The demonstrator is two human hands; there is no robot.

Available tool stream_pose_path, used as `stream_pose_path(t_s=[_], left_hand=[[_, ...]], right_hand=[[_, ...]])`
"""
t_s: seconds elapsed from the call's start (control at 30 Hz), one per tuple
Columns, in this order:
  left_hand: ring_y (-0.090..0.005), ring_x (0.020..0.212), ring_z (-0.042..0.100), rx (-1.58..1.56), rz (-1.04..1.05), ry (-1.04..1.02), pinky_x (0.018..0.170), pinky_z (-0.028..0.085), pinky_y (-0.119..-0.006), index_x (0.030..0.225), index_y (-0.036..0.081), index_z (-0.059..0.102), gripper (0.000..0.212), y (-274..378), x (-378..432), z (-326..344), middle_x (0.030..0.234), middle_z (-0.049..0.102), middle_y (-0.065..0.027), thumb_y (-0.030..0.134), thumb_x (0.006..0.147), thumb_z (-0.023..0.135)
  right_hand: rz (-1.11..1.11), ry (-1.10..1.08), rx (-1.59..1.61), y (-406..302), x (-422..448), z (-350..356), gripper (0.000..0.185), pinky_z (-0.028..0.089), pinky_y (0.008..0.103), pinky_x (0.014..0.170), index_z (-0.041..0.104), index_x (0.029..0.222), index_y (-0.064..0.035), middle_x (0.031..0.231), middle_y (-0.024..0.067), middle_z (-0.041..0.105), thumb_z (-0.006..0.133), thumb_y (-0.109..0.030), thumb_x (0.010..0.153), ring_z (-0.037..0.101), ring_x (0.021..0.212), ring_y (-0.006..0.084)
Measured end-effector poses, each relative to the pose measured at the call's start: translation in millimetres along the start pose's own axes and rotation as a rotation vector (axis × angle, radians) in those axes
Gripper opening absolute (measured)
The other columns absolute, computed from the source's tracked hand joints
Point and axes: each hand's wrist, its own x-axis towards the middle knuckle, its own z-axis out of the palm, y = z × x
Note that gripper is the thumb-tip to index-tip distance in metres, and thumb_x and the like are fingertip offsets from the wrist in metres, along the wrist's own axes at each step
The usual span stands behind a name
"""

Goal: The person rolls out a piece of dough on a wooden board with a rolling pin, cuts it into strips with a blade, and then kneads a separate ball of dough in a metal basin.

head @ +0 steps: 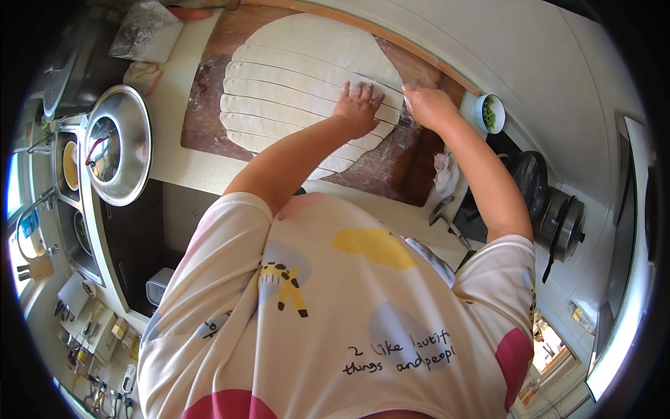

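Observation:
A large flat sheet of dough (314,36) lies on a floured dark wooden board (204,125). Several long, roughly parallel cuts divide its nearer part into strips; the far part is uncut. My left hand (361,107) rests on the dough with its fingers spread. At the sheet's right edge, my right hand (426,103) is closed around something mostly hidden in the fist. A thin dark line, a blade or a cut, runs from that fist up and left across the dough; I cannot tell which. Loose flour marks the board beside the sheet.
A bowl of chopped greens (489,114) stands right of the board, near a crumpled cloth (445,170) and a ladle (442,209). Pots (562,225) stand farther right. A wide metal basin (141,146) sits at the left by the sink. A floury plastic container (146,31) is at the back left.

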Motion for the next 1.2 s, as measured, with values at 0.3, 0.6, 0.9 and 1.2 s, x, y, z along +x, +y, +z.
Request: stream_pose_path(t_s=[0.3,0.6,0.9,1.2], left_hand=[[-0.0313,0.134,0.023,0.026,0.038,-0.051,0.109,0.012,-0.054,0.141,0.025,0.029,0.064,3,5,-2,0.143,0.029,-0.0116,0.048,0.085,0.051],[-0.0315,0.136,0.018,-0.154,0.019,0.101,0.109,0.015,-0.051,0.14,0.019,0.032,0.065,-34,-11,-3,0.144,0.026,-0.015,0.047,0.085,0.051],[-0.031,0.136,0.018,-0.139,-0.381,0.274,0.109,0.013,-0.05,0.139,0.017,0.033,0.064,-155,-39,-21,0.144,0.027,-0.0158,0.042,0.083,0.053],[-0.0328,0.134,0.021,-0.068,-0.418,0.308,0.108,0.014,-0.053,0.137,0.02,0.037,0.062,-198,-30,-27,0.142,0.029,-0.0166,0.043,0.083,0.054]], right_hand=[[0.13,-0.213,-0.092,61,-72,-6,0.017,0.048,0.0479,0.062,0.055,0.092,-0.0026,0.075,0.0176,0.062,0.043,-0.014,0.088,0.061,0.071,0.0361],[0.075,0.05,-0.028,36,-15,-31,0.021,0.048,0.0458,0.063,0.056,0.097,-0.0048,0.078,0.0172,0.064,0.05,-0.019,0.084,0.062,0.075,0.0338],[-0.083,0.2,0.112,-101,178,-22,0.024,0.049,0.045,0.063,0.056,0.103,-0.0054,0.082,0.0161,0.065,0.048,-0.022,0.088,0.063,0.075,0.034],[-0.1,0.088,0.058,-126,219,-29,0.019,0.05,0.0449,0.064,0.055,0.098,-0.0048,0.083,0.0155,0.065,0.042,-0.014,0.087,0.063,0.077,0.0339]])
